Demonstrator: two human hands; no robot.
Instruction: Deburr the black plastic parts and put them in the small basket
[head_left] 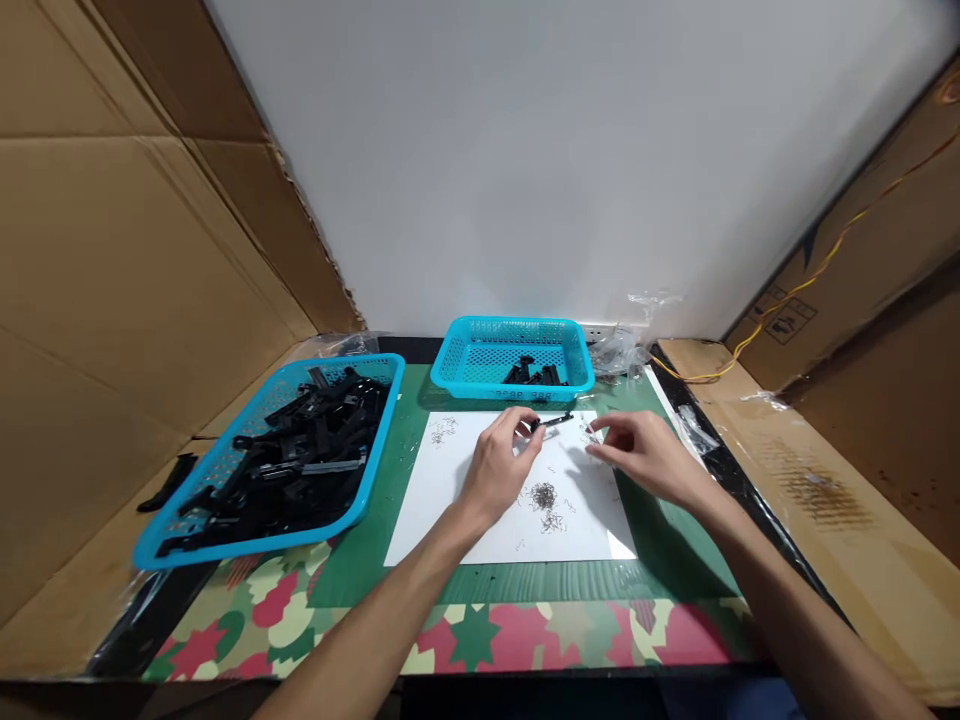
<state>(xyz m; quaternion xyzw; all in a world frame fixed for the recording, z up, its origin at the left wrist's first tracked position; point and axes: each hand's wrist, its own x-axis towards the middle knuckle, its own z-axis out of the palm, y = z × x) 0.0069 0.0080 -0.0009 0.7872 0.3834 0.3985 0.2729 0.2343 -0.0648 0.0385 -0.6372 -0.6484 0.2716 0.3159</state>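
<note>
My left hand (501, 462) is closed, thumb and fingers pinching the near end of a slim black plastic part (555, 421) above the white sheet (450, 510). My right hand (641, 450) is off to the right of that part, its thumb and forefinger close together at a small, thin, pale piece too small to name. Below the hands lies a pile of tiny metal pieces (543, 496), like small springs or pins, with more strewn around it. Another scatter of tiny metal pieces (442, 430) rests at the sheet's upper left.
A large blue basket (367, 480) heaped with black plastic parts (300, 450) stands at left. Behind the sheet, a smaller blue basket (450, 360) holds several black parts (534, 374). Cardboard walls (135, 250) flank the table. Clear plastic bags (619, 352) and a yellow cable (742, 345) lie at right.
</note>
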